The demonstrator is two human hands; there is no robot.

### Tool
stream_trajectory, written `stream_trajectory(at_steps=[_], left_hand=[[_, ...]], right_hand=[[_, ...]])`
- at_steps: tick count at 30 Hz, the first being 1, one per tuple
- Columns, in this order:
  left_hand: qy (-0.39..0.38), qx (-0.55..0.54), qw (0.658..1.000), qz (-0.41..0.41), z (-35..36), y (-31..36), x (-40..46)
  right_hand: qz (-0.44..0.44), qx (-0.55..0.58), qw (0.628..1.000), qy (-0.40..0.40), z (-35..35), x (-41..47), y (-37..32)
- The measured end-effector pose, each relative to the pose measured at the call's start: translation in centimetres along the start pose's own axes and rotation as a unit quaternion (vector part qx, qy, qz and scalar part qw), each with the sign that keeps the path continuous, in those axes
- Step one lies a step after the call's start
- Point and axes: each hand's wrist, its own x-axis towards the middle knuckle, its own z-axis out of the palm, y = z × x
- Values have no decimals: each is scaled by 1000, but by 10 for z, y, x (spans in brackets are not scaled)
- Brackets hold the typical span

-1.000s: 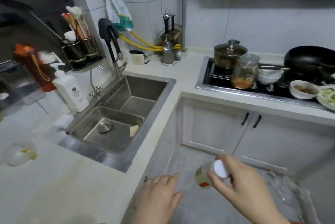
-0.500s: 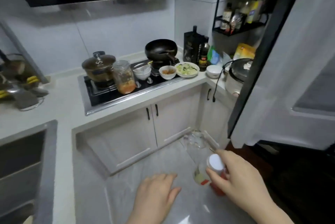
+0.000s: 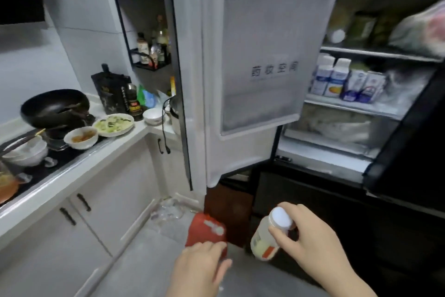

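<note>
My right hand [image 3: 315, 246] grips a small clear bottle [image 3: 265, 239] with a white cap and an orange-marked label, held low in front of an open fridge [image 3: 337, 109]. Its fingers curl round the neck just under the cap. My left hand [image 3: 199, 270] hovers beside it at the bottom of the view with relaxed fingers and holds nothing. The fridge's left door [image 3: 260, 80] stands swung open, showing shelves with milk cartons [image 3: 332, 77] and bagged food.
A red container [image 3: 204, 230] sits on the floor below the fridge door, with a clear plastic bag behind it. At left, a counter [image 3: 125, 137] holds a black wok [image 3: 54, 107], bowls, a plate of greens and sauce bottles. White cabinets stand under it.
The view has swung right from the sink, past the stove, to the open fridge. My right hand keeps hold of the bottle; my left hand stays empty beside it.
</note>
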Motion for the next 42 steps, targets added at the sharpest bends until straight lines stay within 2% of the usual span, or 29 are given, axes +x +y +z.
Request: stream_trajectory(at_steps=[4,8,13,17,23,30,42], left_hand=[[-11,-8,997,82,6,30,48],[-14,6,992,129,4,70,103],[22,12,985,171,1,131,175],[52,9,982,179,-5,171,230],[86,-8,986,141,-14,210,307],[-30,-7,995,91,13,220,402],[-109,-8,991,78,47,219,508]], right_hand=[[56,9,998,30,-26,-2,34],[91,20,994,60,-56,7,71],[105,41,987,113,-91,30,125],[80,41,985,150,-117,57,157],[60,87,975,197,-160,103,185],[43,86,962,254,-207,159,191],[-8,79,914,398,-283,277,173]])
